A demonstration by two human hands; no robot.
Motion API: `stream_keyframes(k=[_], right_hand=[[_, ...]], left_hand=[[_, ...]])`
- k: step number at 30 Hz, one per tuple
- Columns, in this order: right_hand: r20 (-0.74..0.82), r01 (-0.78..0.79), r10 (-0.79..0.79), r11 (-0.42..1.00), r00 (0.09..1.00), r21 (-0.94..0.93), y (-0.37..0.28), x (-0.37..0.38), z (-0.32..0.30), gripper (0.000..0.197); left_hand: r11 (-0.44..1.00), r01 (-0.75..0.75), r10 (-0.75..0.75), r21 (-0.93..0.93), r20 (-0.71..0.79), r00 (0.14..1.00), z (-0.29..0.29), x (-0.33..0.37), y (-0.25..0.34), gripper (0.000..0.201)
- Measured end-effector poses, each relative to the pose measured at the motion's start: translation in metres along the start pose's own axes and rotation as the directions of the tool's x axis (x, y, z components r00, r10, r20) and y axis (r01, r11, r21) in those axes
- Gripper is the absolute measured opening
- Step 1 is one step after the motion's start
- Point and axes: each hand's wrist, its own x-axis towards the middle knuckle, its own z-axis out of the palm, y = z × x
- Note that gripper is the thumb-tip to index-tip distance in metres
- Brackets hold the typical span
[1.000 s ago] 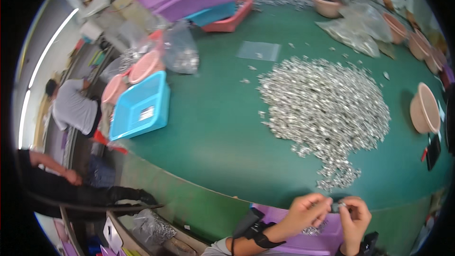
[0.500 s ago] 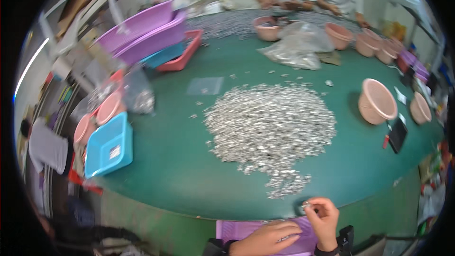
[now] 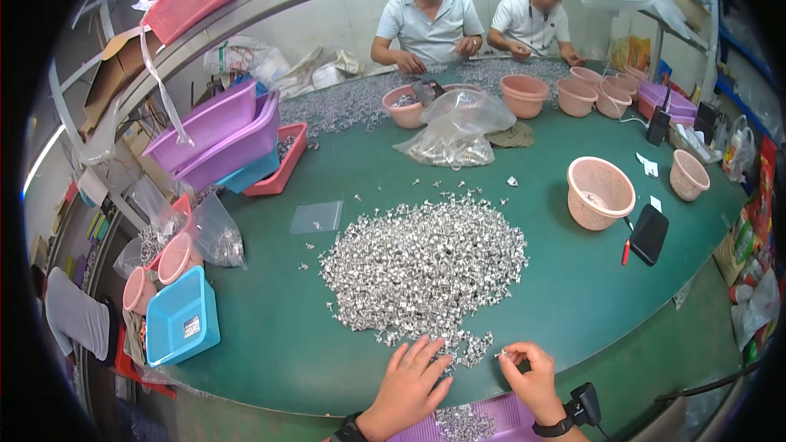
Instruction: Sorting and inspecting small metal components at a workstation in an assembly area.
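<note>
A large heap of small silvery metal parts point(image 3: 426, 266) lies in the middle of the green table point(image 3: 270, 352). At the heap's near edge my left hand point(image 3: 412, 385) is spread with its fingers apart, fingertips at the loose parts there. Just right of that edge, my right hand point(image 3: 530, 378) pinches a small metal part point(image 3: 501, 354) between thumb and fingertips. Below both hands, at the table's front edge, sits a purple basket point(image 3: 514, 417) with more of the same parts in it, partly hidden by my forearms.
Pink baskets point(image 3: 602, 194) stand on the right, near a black phone-like object point(image 3: 649, 234) and a red pen-like item point(image 3: 626, 252). A blue basket point(image 3: 182, 317) and stacked purple tubs point(image 3: 221, 135) are on the left. A clear plastic bag point(image 3: 458, 127) lies farther back. Two people work across the table.
My left hand has moved from over the purple basket forward to the heap, its fingers now spread. My right hand still pinches near the table's front edge. The whole view has shifted.
</note>
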Motion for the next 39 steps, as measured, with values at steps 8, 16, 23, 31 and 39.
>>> stream_keyframes(k=[8,16,23,31,39], right_hand=[[-0.079,-0.095,0.098,0.995,0.992,0.043,0.002,-0.004,0.002,0.013],[-0.047,-0.113,0.115,0.993,0.992,0.044,0.003,-0.008,0.003,0.012],[-0.065,-0.105,0.109,0.993,0.992,0.059,0.012,-0.003,0.002,0.009],[-0.085,-0.052,0.054,0.998,0.995,0.035,0.005,-0.006,0.006,0.009],[-0.156,-0.141,0.166,0.977,0.974,0.161,0.009,-0.009,0.008,0.010]], left_hand=[[0.883,-0.093,0.089,-0.460,-0.031,0.996,-0.062,0.038,0.012,0.028],[0.564,-0.670,0.696,-0.483,-0.160,0.700,-0.151,0.022,0.101,0.016],[0.588,-0.803,0.780,-0.095,-0.197,0.594,-0.170,0.003,0.118,0.011],[0.637,-0.771,0.768,-0.013,-0.082,0.636,-0.191,-0.010,0.116,0.009],[0.599,-0.801,0.798,0.003,-0.093,0.596,-0.191,0.001,0.105,0.008]])
